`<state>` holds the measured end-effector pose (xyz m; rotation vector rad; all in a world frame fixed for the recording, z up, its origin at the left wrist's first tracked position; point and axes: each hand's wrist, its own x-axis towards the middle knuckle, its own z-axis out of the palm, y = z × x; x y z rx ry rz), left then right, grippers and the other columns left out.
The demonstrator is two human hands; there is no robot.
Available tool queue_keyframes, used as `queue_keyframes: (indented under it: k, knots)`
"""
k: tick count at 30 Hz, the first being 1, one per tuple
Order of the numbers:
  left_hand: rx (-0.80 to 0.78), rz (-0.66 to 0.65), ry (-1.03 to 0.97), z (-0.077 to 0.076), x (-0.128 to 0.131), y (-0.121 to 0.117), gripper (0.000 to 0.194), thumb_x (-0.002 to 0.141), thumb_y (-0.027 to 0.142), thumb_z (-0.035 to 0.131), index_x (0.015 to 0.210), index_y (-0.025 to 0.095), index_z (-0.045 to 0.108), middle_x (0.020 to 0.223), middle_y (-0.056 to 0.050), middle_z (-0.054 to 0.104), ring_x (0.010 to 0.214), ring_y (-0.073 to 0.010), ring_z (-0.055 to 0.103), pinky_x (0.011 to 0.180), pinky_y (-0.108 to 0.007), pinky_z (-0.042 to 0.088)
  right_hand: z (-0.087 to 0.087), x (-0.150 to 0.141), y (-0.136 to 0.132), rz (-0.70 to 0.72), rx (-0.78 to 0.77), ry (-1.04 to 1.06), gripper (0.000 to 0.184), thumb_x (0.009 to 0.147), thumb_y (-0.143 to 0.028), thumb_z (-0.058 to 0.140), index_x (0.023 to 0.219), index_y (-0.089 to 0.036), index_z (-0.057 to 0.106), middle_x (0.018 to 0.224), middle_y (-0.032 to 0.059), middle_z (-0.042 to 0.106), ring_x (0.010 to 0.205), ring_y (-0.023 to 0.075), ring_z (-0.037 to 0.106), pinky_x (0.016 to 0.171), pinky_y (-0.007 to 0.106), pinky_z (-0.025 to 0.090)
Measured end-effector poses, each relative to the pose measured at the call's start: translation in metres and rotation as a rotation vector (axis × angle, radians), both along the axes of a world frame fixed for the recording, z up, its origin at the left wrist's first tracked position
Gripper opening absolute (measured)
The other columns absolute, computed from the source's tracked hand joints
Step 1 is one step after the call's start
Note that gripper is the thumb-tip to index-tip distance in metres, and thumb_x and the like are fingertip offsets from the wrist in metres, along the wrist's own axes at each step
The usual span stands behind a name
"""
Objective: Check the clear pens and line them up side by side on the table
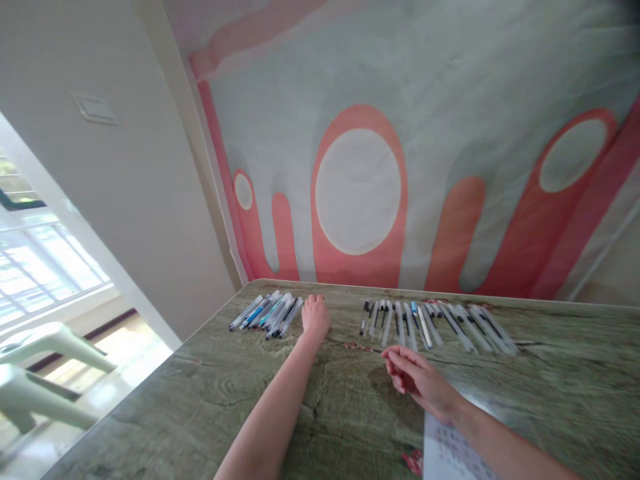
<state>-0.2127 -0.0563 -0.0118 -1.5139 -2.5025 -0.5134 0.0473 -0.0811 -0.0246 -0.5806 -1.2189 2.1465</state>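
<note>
My left hand [315, 317] rests back up on the wood-patterned table, just right of a loose pile of pens [273, 312]. Its fingers point away from me and bend down at the tips; no pen shows in them. My right hand [417, 377] hovers above the table in front of a spread row of pens [400, 325], its fingers loosely curled and slightly apart, with nothing visible between them. Most pens have clear barrels and dark caps or refills. One white pen with a blue end [424, 327] lies in the row.
Under my right forearm lies a white sheet with handwriting [453, 450]. The table [200, 400] meets a wall with a pink and grey mural [357, 267]. Pale green stools [50, 347] stand on the floor at left, near a bright window [45, 253].
</note>
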Motion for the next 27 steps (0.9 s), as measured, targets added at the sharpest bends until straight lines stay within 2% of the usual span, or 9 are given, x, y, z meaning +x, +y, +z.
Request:
queue_keyframes:
  k: [4,9,14,16,18,20,22,25,27]
  knots:
    - [-0.067,0.146,0.042,0.0,-0.017,-0.025,0.033,0.082,0.034,0.039,0.108,0.014,0.045,0.112,-0.015,0.048,0.104,-0.0225,0.046,0.084,-0.031,0.034,-0.002,-0.001,0.0,0.022,0.098,-0.037,0.024,0.076,-0.039,0.056,0.086,-0.018,0.055,0.067,-0.0013,0.051,0.047,0.0061,0.042,0.043,0.02,0.029]
    - [-0.131,0.136,-0.083,0.002,-0.026,-0.032,0.036,0.085,0.037,0.031,0.101,0.01,0.048,0.102,-0.016,0.054,0.095,-0.0231,0.053,0.078,-0.029,0.038,-0.004,-0.002,-0.01,0.014,0.39,-0.169,0.025,0.078,-0.042,0.052,0.087,-0.019,0.054,0.065,-0.002,0.05,0.047,0.0073,0.041,0.044,0.021,0.03]
    - [0.058,-0.056,-0.299,0.004,-0.01,-0.034,0.029,0.083,0.028,0.036,0.099,0.011,0.054,0.1,-0.013,0.057,0.095,-0.0196,0.053,0.079,-0.027,0.039,0.01,0.005,-0.035,0.015,0.938,-0.298,0.014,0.08,-0.03,0.05,0.083,-0.02,0.059,0.066,0.0003,0.052,0.058,0.0112,0.043,0.055,0.024,0.032]
    - [0.074,-0.164,-0.499,0.005,0.01,-0.037,0.029,0.084,0.028,0.035,0.097,0.014,0.055,0.09,-0.008,0.06,0.085,-0.0154,0.055,0.072,-0.024,0.041,0.016,0.007,-0.046,0.045,1.109,-0.288,0.013,0.08,-0.025,0.049,0.086,-0.021,0.06,0.07,0.0017,0.054,0.059,0.0119,0.043,0.058,0.025,0.031]
    - [0.083,-0.256,-0.843,0.005,0.035,-0.04,0.032,0.083,0.034,0.034,0.1,0.015,0.054,0.075,-0.003,0.059,0.069,-0.0121,0.056,0.061,-0.022,0.042,0.02,0.007,-0.054,0.076,1.197,-0.263,0.015,0.079,-0.022,0.049,0.087,-0.022,0.061,0.07,0.0024,0.054,0.059,0.0123,0.043,0.058,0.025,0.031]
    - [0.103,-0.333,-1.174,0.006,0.063,-0.046,0.035,0.079,0.041,0.041,0.101,0.015,0.053,0.069,-0.001,0.057,0.059,-0.0095,0.053,0.056,-0.02,0.041,0.023,0.006,-0.058,0.065,1.203,-0.238,0.015,0.079,-0.022,0.049,0.085,-0.022,0.062,0.069,0.0026,0.055,0.059,0.0127,0.044,0.059,0.025,0.031]
    - [0.163,-0.404,-1.442,0.006,0.088,-0.052,0.038,0.072,0.044,0.052,0.097,0.015,0.054,0.073,-0.001,0.057,0.057,-0.0072,0.052,0.057,-0.02,0.042,0.026,0.004,-0.056,-0.028,1.128,-0.214,0.014,0.08,-0.024,0.049,0.081,-0.022,0.062,0.069,0.0027,0.055,0.061,0.0135,0.045,0.06,0.025,0.032]
    - [0.198,-0.458,-1.733,0.004,0.119,-0.063,0.039,0.066,0.043,0.062,0.093,0.014,0.055,0.075,-0.001,0.056,0.057,-0.006,0.051,0.059,-0.02,0.042,0.03,0.005,-0.04,-0.308,0.877,-0.205,0.014,0.079,-0.03,0.05,0.075,-0.021,0.06,0.067,0.0019,0.054,0.063,0.0144,0.046,0.061,0.026,0.034]
    - [0.194,-0.47,-1.86,0.0,0.133,-0.07,0.038,0.065,0.04,0.064,0.091,0.014,0.056,0.073,-0.001,0.056,0.057,-0.006,0.051,0.058,-0.02,0.042,0.028,0.007,-0.024,-0.508,0.662,-0.203,0.016,0.076,-0.035,0.055,0.075,-0.02,0.059,0.063,0.0007,0.054,0.057,0.0138,0.045,0.054,0.025,0.034]
